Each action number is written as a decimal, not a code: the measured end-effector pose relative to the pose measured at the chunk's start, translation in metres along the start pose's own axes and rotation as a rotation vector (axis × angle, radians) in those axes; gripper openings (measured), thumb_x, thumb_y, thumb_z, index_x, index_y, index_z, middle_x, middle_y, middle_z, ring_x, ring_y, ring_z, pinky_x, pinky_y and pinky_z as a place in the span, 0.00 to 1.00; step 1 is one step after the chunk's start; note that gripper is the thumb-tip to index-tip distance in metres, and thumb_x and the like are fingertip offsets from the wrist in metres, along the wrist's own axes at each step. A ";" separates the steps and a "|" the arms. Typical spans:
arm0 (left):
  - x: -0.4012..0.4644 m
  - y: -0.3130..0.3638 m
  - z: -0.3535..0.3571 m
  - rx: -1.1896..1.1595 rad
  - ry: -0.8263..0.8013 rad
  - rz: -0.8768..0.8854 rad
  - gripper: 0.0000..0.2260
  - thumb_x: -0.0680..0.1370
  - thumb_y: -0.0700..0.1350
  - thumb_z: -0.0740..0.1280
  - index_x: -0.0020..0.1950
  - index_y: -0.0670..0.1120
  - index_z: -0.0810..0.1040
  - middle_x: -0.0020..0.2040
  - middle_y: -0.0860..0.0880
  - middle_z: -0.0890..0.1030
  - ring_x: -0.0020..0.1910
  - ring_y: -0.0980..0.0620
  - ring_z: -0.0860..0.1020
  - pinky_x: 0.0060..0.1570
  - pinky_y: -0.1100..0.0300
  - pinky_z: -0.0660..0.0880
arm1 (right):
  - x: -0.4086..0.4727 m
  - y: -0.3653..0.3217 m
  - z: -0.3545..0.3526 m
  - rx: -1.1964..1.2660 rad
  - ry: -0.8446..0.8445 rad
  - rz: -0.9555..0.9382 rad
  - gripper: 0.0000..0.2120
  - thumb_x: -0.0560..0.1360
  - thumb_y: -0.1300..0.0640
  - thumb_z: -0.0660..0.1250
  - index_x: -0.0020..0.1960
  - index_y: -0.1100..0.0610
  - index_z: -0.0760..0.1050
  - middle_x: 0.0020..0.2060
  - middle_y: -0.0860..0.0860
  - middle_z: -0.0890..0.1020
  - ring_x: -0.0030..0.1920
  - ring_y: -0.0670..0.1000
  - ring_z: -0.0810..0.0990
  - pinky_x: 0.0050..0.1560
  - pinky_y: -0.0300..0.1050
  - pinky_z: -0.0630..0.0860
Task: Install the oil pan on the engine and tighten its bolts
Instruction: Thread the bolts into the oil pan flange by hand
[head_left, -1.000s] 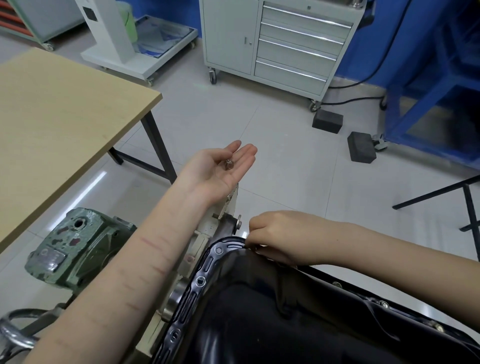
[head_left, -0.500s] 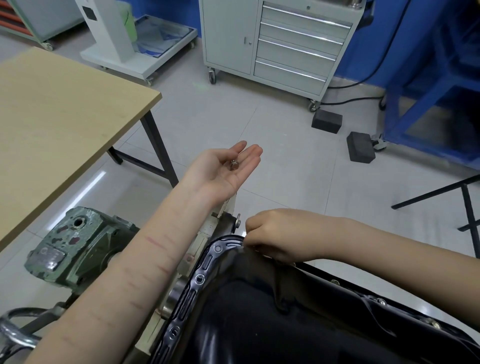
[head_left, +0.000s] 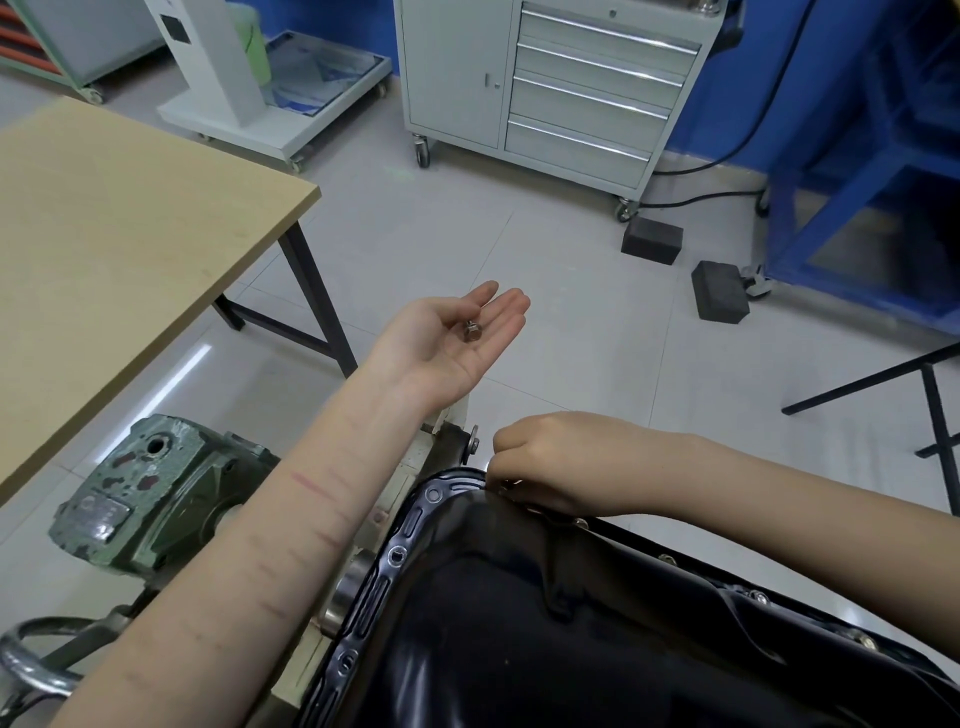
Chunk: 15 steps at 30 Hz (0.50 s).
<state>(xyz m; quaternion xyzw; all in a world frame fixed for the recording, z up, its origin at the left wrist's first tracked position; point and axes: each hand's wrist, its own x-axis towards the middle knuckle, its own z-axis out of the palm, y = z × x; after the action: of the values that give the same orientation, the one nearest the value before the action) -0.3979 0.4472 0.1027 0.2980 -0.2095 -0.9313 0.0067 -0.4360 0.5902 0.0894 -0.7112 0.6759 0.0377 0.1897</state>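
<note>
Right hand (head_left: 540, 462): fingertips curl under at the oil pan (head_left: 519, 623) rim, so I can't see what they pinch, if anything. Pan runs off bottom & right edges; engine beneath mostly hidden by it. Bolt (head_left: 471, 330) in left hand (head_left: 447, 338) too small for me to read thread or head type. Tabletop (head_left: 119, 249) cut by left edge.

Bright, even light from overhead; glare streaks the floor (head_left: 182, 374) at my left and the glossy oil pan (head_left: 571, 649). Edges bow outward.
</note>
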 end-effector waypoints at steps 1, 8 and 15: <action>0.000 0.000 0.000 -0.001 -0.001 -0.002 0.11 0.77 0.30 0.53 0.46 0.34 0.75 0.36 0.37 0.82 0.39 0.42 0.82 0.35 0.55 0.80 | 0.001 0.000 0.001 -0.021 0.003 0.000 0.12 0.80 0.57 0.54 0.59 0.60 0.71 0.53 0.55 0.73 0.54 0.54 0.72 0.38 0.37 0.54; -0.009 0.001 0.002 0.011 0.002 0.002 0.11 0.77 0.30 0.53 0.45 0.34 0.75 0.39 0.37 0.81 0.43 0.43 0.81 0.34 0.55 0.80 | -0.004 -0.004 0.002 -0.024 0.034 0.015 0.13 0.79 0.55 0.54 0.61 0.58 0.69 0.52 0.54 0.73 0.53 0.54 0.72 0.40 0.41 0.60; -0.027 0.005 -0.003 0.055 -0.008 0.004 0.11 0.77 0.30 0.53 0.45 0.35 0.74 0.42 0.38 0.80 0.49 0.43 0.78 0.41 0.54 0.78 | 0.005 -0.012 -0.004 -0.034 -0.067 0.051 0.12 0.73 0.66 0.58 0.56 0.61 0.71 0.49 0.56 0.73 0.49 0.56 0.73 0.37 0.40 0.59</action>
<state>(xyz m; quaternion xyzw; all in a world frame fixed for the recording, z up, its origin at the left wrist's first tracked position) -0.3746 0.4449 0.1175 0.2938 -0.2357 -0.9263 -0.0005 -0.4248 0.5843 0.0939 -0.6954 0.6862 0.0777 0.1991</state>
